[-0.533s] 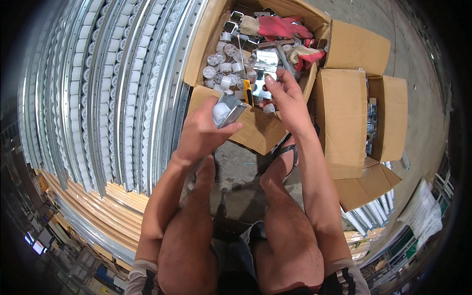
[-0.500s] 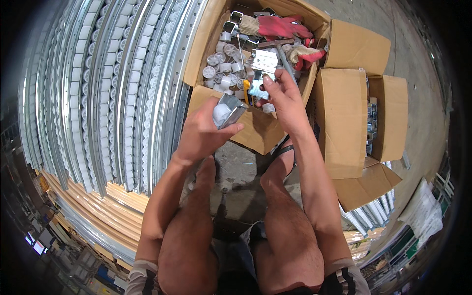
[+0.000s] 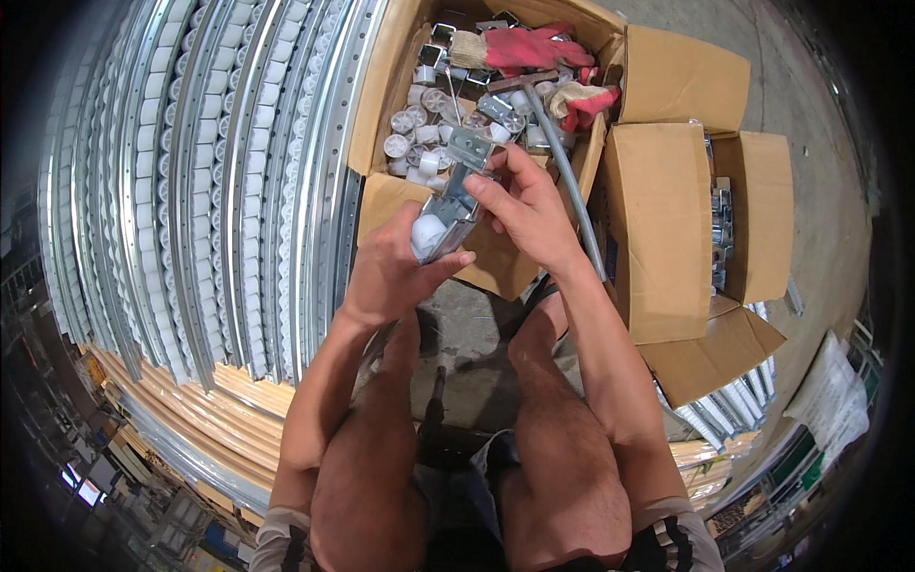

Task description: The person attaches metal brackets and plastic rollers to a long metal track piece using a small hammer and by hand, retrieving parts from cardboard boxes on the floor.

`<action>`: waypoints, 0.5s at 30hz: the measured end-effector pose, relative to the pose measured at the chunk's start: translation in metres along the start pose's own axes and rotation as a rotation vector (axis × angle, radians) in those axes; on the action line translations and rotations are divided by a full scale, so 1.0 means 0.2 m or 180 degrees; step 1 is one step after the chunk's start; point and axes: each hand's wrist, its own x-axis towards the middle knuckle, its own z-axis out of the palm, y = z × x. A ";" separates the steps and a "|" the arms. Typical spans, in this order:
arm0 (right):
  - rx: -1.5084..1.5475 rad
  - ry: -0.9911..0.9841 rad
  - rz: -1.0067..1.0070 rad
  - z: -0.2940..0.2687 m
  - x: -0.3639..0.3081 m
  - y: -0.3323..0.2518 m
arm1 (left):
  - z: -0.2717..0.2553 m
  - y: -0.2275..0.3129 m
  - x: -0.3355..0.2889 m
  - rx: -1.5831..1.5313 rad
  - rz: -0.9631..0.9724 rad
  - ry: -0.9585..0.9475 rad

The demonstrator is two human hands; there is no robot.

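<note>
My left hand (image 3: 389, 262) is closed around the end of a metal roller track (image 3: 456, 234), a channel with a white roller (image 3: 427, 232) inside it. In my right hand (image 3: 522, 205) is a bent sheet-metal bracket (image 3: 469, 151), pinched between thumb and fingers. The bracket's lower part meets the open end of the channel; how deep it sits there is partly hidden by my fingers. Behind both hands stands an open cardboard box (image 3: 374, 91) holding loose white rollers (image 3: 419, 133), red work gloves (image 3: 534, 50) and a hammer (image 3: 562, 162).
Many finished-looking roller tracks (image 3: 205, 181) lie side by side at the left, above tan pipes (image 3: 200, 410). A second open carton (image 3: 660, 229) at the right contains metal brackets (image 3: 721, 229). More tracks (image 3: 724, 415) lie beneath it. Concrete floor (image 3: 462, 334) shows between my legs.
My right hand has brought the bracket down and left, from above the box to the end of the roller track. My left hand keeps its hold.
</note>
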 end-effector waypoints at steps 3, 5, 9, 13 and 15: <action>-0.0092 -0.0018 0.0127 -0.01 -0.01 -0.02 | 0.01 0.00 0.00 -0.0028 -0.0074 0.0003; -0.0078 -0.0026 0.0025 -0.03 -0.02 -0.02 | 0.02 0.00 0.00 -0.0036 -0.0107 -0.0012; -0.0100 -0.0148 -0.0026 -0.06 -0.02 -0.04 | 0.01 0.03 0.00 -0.0033 -0.0184 -0.0042; -0.0079 -0.0213 0.0047 -0.08 -0.02 -0.05 | 0.02 0.04 -0.01 0.0049 -0.0190 -0.0023; -0.0049 -0.0272 0.0099 -0.10 -0.02 -0.05 | 0.03 0.05 0.00 0.0039 -0.0174 -0.0035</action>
